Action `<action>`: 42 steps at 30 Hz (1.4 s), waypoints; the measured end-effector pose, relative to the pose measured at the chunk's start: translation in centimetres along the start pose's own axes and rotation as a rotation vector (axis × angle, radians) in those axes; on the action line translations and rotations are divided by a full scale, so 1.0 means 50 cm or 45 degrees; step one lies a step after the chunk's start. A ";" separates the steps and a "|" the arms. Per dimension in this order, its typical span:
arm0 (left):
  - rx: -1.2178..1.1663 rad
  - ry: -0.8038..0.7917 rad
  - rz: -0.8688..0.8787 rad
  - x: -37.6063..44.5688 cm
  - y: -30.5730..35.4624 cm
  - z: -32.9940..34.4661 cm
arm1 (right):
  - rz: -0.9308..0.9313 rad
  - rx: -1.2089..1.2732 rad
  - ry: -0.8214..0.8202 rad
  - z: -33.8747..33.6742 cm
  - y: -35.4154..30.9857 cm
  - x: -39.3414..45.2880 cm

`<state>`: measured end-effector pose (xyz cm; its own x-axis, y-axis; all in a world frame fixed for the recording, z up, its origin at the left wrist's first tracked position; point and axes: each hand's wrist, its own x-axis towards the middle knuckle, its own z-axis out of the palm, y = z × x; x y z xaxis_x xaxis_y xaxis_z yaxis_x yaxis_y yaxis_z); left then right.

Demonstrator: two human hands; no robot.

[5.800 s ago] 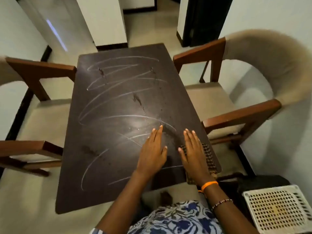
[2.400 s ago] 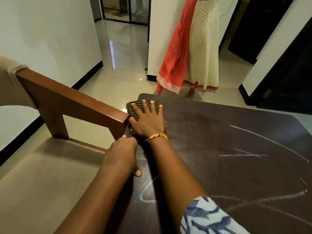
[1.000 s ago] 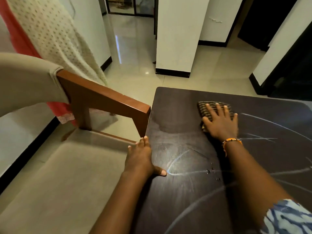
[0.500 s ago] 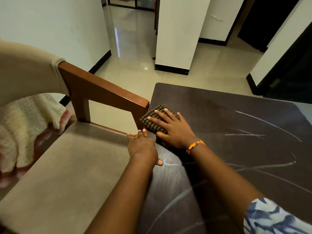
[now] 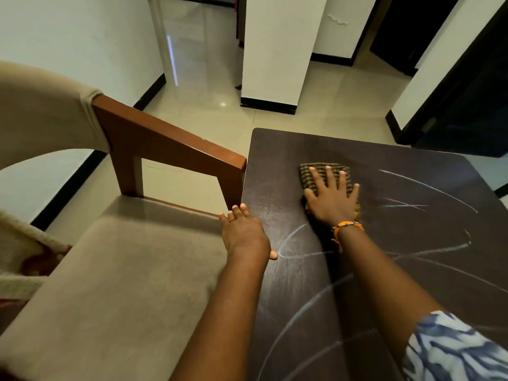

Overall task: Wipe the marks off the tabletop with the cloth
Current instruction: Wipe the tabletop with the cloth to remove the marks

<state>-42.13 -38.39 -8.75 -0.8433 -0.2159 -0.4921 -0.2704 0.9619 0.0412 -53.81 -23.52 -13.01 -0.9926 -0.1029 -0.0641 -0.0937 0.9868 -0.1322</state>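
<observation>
A dark brown tabletop [image 5: 398, 166] carries white chalk marks [image 5: 428, 188] on its right and near parts. My right hand [image 5: 332, 199] lies flat, fingers spread, pressing a checked brown cloth [image 5: 320, 169] onto the table a little in from the far left corner. My left hand [image 5: 244, 232] rests on the table's left edge, thumb on the top beside a curved chalk line [image 5: 291, 237]. The strip of table around the far left corner looks free of marks.
A chair with a brown wooden armrest [image 5: 170, 144] and a beige seat [image 5: 118, 276] stands tight against the table's left edge. A white pillar [image 5: 275, 50] and shiny tiled floor [image 5: 330, 105] lie beyond the table. A dark doorway is at far right.
My right hand has slid the cloth to the right, from the table's left edge by the armrest toward the middle. My left hand stays on the table edge.
</observation>
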 end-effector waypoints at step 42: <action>0.282 0.206 0.187 0.092 0.375 -0.042 | -0.554 -0.048 -0.143 -0.029 0.184 0.174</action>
<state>-52.04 -21.70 -8.38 -0.9338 -0.0785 -0.3491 -0.0470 0.9941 -0.0978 -63.41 -15.17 -13.35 -0.8458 -0.5202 -0.1182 -0.5053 0.8523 -0.1347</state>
